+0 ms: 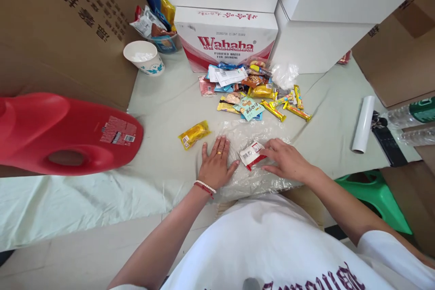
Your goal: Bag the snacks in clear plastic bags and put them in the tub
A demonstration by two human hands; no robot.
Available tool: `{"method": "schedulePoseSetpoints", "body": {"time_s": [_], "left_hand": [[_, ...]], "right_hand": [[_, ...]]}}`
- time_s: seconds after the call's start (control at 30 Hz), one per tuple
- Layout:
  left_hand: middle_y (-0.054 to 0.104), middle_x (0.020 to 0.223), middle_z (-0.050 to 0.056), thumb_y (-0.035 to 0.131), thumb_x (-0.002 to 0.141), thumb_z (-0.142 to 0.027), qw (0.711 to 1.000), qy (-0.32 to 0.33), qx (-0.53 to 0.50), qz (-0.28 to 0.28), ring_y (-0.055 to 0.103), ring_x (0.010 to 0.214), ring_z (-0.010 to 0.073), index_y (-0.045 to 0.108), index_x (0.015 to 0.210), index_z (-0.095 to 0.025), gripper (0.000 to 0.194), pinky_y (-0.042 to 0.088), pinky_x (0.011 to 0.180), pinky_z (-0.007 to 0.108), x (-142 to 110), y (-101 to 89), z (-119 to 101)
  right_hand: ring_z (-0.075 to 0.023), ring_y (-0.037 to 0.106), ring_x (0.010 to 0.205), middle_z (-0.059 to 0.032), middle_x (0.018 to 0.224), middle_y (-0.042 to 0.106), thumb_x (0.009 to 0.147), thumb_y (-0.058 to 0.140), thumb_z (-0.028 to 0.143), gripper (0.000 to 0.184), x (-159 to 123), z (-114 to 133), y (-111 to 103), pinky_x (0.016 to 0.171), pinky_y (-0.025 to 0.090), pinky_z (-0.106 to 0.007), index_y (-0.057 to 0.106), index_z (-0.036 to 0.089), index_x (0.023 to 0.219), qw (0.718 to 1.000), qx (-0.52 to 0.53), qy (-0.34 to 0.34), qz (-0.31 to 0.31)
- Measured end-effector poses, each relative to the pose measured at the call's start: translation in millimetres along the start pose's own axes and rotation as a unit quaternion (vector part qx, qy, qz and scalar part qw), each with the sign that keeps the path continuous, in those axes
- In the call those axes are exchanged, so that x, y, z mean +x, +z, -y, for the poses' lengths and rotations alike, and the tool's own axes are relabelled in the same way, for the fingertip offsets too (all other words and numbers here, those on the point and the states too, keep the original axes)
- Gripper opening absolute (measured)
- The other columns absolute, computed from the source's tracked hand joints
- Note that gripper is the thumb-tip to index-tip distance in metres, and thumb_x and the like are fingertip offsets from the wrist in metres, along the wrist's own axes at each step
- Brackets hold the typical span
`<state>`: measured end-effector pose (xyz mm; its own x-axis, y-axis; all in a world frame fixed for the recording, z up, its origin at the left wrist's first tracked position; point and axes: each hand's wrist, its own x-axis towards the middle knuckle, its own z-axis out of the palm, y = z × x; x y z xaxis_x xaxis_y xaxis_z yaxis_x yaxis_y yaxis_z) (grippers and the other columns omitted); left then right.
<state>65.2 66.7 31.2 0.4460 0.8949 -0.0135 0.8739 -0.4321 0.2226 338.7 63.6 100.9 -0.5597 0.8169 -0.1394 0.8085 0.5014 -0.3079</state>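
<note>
A clear plastic bag [272,183] lies spread flat at the table's near side. On it rests a small white and red snack packet [250,155] with a barcode facing up. My left hand [215,163] lies flat on the bag's left part, fingers stretched and thumb toward the packet; it holds nothing. From the right, my right hand [283,159] reaches the packet's right edge. Its fingertips touch the wrapper, while the thumb stays apart, lower down. Left of my left hand lies a yellow wrapped snack [194,135], untouched.
Behind the bag is a heap of snack packets [251,108], against a Wahaha carton [226,34]. A paper cup [144,58] and a red jug [84,113] stand left. At the right lie a white roll [363,124], a black object [390,145] and plastic bottles [413,113].
</note>
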Motion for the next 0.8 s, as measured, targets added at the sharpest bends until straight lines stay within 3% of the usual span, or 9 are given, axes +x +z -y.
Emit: {"method": "schedulePoseSetpoints", "body": {"time_s": [0.1,0.17,0.3,0.4,0.53,0.63,0.73,0.8], "left_hand": [[0.022,0.168,0.018,0.033,0.101,-0.056,1.000,0.002,0.005,0.000,0.020,0.157,0.0315,0.022,0.161,-0.010,0.077,0.003,0.125,0.065,0,1.5,0],[0.022,0.168,0.018,0.032,0.100,-0.057,1.000,0.002,0.006,-0.001,0.020,0.157,0.0320,0.021,0.162,-0.011,0.078,0.003,0.125,0.066,0,2.3,0],[0.023,0.168,0.017,0.029,0.102,-0.055,1.000,0.000,0.001,0.001,0.021,0.157,0.0309,0.021,0.162,-0.012,0.074,0.005,0.125,0.065,0,2.1,0],[0.023,0.168,0.016,0.028,0.103,-0.050,1.000,-0.008,-0.002,-0.008,0.021,0.157,0.0300,0.024,0.161,-0.013,0.069,0.007,0.125,0.064,-1,0.2,-1],[0.023,0.168,0.014,0.041,0.101,-0.045,0.996,-0.023,0.016,-0.086,0.014,0.158,0.0351,0.038,0.157,-0.023,0.060,0.000,0.124,0.069,-12,-0.2,-1],[0.044,0.160,0.009,0.047,0.099,-0.030,0.992,0.036,0.000,-0.118,0.026,0.155,0.0344,0.052,0.147,-0.035,0.049,-0.002,0.123,0.071,-25,1.2,6],[0.066,0.140,0.008,0.043,0.096,-0.016,0.983,0.162,-0.076,-0.045,0.049,0.143,0.0262,0.062,0.135,-0.032,0.047,0.019,0.127,0.061,-34,-3.2,20],[0.067,0.136,0.010,0.044,0.092,-0.016,0.966,0.221,-0.135,0.021,0.053,0.139,0.0232,0.063,0.133,-0.025,0.046,0.032,0.125,0.051,-39,-10.9,30]], "right_hand": [[-0.0344,0.043,0.134,-0.0119,0.148,0.053,0.090,0.071,0.039,0.056,13,-1,7,0.110,0.038,-0.052,0.058,0.028,0.143,0.998,0.014,-0.049,-0.042],[-0.0344,0.038,0.141,-0.0109,0.147,0.055,0.091,0.071,0.035,0.055,21,-2,17,0.117,0.028,-0.057,0.057,0.029,0.144,0.997,0.025,-0.063,-0.047],[-0.0323,0.041,0.139,-0.0126,0.131,0.062,0.092,0.068,0.034,0.048,24,-2,35,0.118,0.027,-0.056,0.062,0.028,0.140,0.995,0.047,-0.033,-0.081],[-0.0329,0.043,0.136,-0.0142,0.133,0.060,0.094,0.067,0.035,0.047,21,-1,41,0.117,0.029,-0.056,0.061,0.025,0.140,0.995,0.044,0.007,-0.088],[-0.0345,0.043,0.137,-0.0161,0.146,0.052,0.096,0.063,0.042,0.053,2,1,39,0.116,0.030,-0.060,0.055,0.026,0.146,0.993,0.050,0.033,-0.099],[-0.0326,0.043,0.139,-0.0163,0.151,0.048,0.098,0.059,0.045,0.055,-34,4,35,0.115,0.037,-0.056,0.051,0.025,0.148,0.985,0.090,0.014,-0.148],[-0.0315,0.048,0.135,-0.0159,0.146,0.053,0.096,0.062,0.046,0.054,-78,5,40,0.110,0.045,-0.053,0.054,0.025,0.145,0.984,0.130,-0.018,-0.118],[-0.0320,0.049,0.135,-0.0156,0.144,0.054,0.096,0.062,0.042,0.049,-100,2,51,0.110,0.046,-0.056,0.057,0.026,0.142,0.986,0.137,-0.017,-0.090]]}}
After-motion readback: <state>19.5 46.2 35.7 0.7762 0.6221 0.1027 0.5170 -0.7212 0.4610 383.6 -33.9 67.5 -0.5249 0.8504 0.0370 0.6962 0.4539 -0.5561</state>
